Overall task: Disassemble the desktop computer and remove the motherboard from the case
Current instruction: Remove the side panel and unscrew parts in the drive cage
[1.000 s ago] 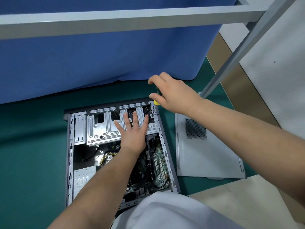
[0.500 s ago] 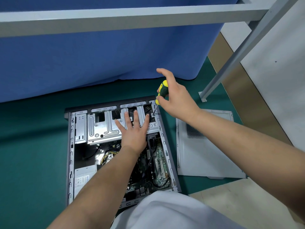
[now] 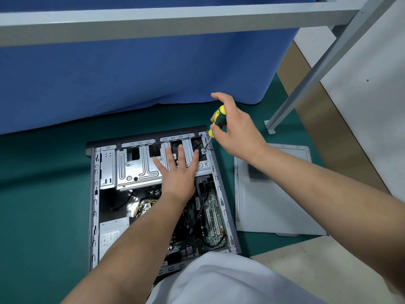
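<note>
**Open desktop case on green desk, screwdriver at drive-cage corner**

Desktop computer case (image 3: 221,194): grey tower laid on its side, open face up, on the green desk (image 3: 43,194). All positions below are given relative to this case.

Motherboard (image 3: 211,218): green board on the case floor, in the near-right part, with white expansion slots and black cables across it; partly hidden by the left forearm.

Drive cage (image 3: 140,166): silver stamped-metal bracket spanning the far end of the case interior, above the motherboard.

Power supply (image 3: 112,233): grey box with a label, near-left corner of the interior. A bundle of yellow and black wires (image 3: 144,206) lies between it and the drive cage.

Left hand (image 3: 178,172): flat on the drive cage, fingers straight and spread, pressing down, holding nothing.

Screwdriver (image 3: 215,120): yellow and black handle, shaft slanting down to a screw (image 3: 204,150) at the far-right corner of the case.

Right hand (image 3: 237,130): above the far-right corner, thumb and fingers curled round the screwdriver handle, index finger raised over its top.

Side panel (image 3: 278,205): detached grey panel with a perforated vent patch, lying flat on the desk just beside the case's right edge.

Blue cloth (image 3: 142,69): hangs beyond the far end of the case.

Grey metal frame (image 3: 175,16): horizontal bar beyond and above the case, diagonal leg to the far right.

White garment (image 3: 230,279): at the case's near edge, overlapping it.
</note>
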`<state>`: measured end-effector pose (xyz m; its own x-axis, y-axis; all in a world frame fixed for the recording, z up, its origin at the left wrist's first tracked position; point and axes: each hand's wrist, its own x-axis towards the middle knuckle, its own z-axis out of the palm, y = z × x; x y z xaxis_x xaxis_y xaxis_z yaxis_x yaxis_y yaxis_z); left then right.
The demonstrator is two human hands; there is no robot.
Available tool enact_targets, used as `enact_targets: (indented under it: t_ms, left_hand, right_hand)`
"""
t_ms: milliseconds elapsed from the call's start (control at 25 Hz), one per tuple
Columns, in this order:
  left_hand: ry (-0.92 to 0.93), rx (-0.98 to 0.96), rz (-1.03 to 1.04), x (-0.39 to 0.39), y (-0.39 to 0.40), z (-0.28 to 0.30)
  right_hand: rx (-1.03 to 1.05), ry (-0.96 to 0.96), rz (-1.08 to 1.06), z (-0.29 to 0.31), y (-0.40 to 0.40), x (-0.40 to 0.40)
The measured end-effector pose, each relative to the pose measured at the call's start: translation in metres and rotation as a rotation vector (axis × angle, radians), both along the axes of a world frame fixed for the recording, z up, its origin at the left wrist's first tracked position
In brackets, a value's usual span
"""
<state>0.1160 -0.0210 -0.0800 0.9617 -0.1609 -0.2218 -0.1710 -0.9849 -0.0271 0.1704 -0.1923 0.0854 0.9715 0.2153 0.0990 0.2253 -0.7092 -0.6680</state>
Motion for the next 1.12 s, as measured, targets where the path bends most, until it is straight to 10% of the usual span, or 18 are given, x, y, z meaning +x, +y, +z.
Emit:
enact_targets:
  t_ms: [1120]
  left_hand:
    - [0.003, 0.001, 0.001, -0.0006, 0.0001, 0.0039]
  right_hand:
    - [0.067, 0.039, -0.063, -0.0024, -0.003, 0.001]
